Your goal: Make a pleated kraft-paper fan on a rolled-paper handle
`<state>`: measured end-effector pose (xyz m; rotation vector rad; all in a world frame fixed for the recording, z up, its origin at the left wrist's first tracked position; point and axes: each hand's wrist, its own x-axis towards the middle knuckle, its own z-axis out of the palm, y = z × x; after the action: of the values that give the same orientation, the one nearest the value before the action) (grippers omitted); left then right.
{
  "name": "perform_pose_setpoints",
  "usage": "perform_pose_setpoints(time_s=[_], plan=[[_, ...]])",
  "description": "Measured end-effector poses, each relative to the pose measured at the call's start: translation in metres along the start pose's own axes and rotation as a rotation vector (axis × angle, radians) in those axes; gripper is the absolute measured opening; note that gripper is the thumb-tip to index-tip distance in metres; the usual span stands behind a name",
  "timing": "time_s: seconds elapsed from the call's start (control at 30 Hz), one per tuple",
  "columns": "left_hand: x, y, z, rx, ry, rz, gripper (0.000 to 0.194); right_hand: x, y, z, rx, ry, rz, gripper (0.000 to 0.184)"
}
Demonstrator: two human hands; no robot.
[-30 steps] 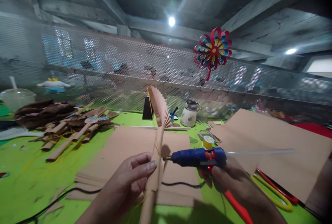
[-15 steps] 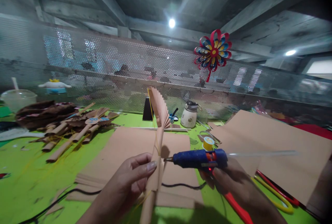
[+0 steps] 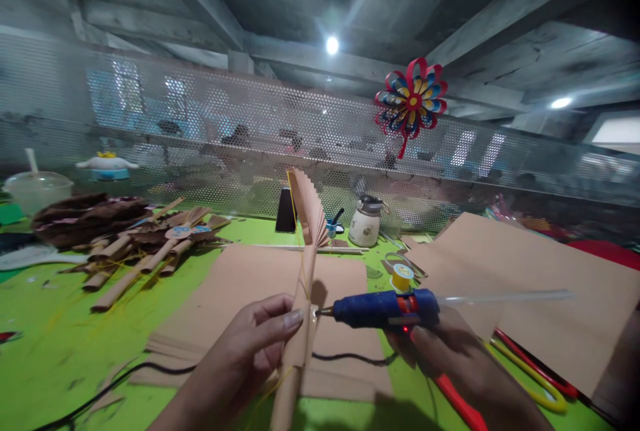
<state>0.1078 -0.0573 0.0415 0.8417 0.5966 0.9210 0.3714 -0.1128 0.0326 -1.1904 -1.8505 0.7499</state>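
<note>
My left hand (image 3: 255,344) pinches the rolled brown-paper handle of a pleated paper fan (image 3: 309,208), thumb on its near side. The fan stands tilted, its folds half spread at the top, with yellow string along one edge and down the handle. My right hand (image 3: 440,344) is closed around a blue hot glue gun (image 3: 385,308), its red light lit and a clear glue stick (image 3: 510,296) jutting from the back. The nozzle is at a loose flap on the handle's right side, where a shiny spot of glue shows.
Brown paper sheets (image 3: 250,278) lie under my hands, and more sheets (image 3: 530,264) on the right. Rolled paper pieces (image 3: 150,244) are piled at left. A yellow thread spool (image 3: 402,276), a white jar (image 3: 365,223) and red-handled scissors (image 3: 537,364) are nearby. A black cord (image 3: 125,374) crosses the table.
The nozzle has shifted very slightly left and down along the flap, and a shiny glue spot now shows at its tip. Both hands otherwise keep their places.
</note>
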Motion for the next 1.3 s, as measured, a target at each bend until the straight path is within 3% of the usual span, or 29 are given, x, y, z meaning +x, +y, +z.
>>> perform_pose_setpoints(time_s=[0.37,0.63,0.9,1.13,1.3], plan=[[0.0,0.0,0.001,-0.013,0.016,0.004,0.013,0.004,-0.003,0.002,-0.007,0.019,0.008,0.048],[0.002,-0.002,-0.002,-0.002,-0.029,0.003,0.011,-0.002,-0.002,-0.001,0.012,-0.093,-0.025,0.046],[0.004,-0.004,-0.005,0.019,-0.018,0.028,0.011,0.003,-0.004,0.001,0.03,-0.06,-0.069,0.043],[0.006,-0.003,-0.006,0.007,-0.016,0.019,0.017,-0.002,-0.006,-0.003,-0.013,-0.158,-0.034,0.041],[0.005,-0.004,-0.005,0.019,-0.038,0.02,0.016,0.001,-0.001,0.0,0.048,-0.09,-0.051,0.044]])
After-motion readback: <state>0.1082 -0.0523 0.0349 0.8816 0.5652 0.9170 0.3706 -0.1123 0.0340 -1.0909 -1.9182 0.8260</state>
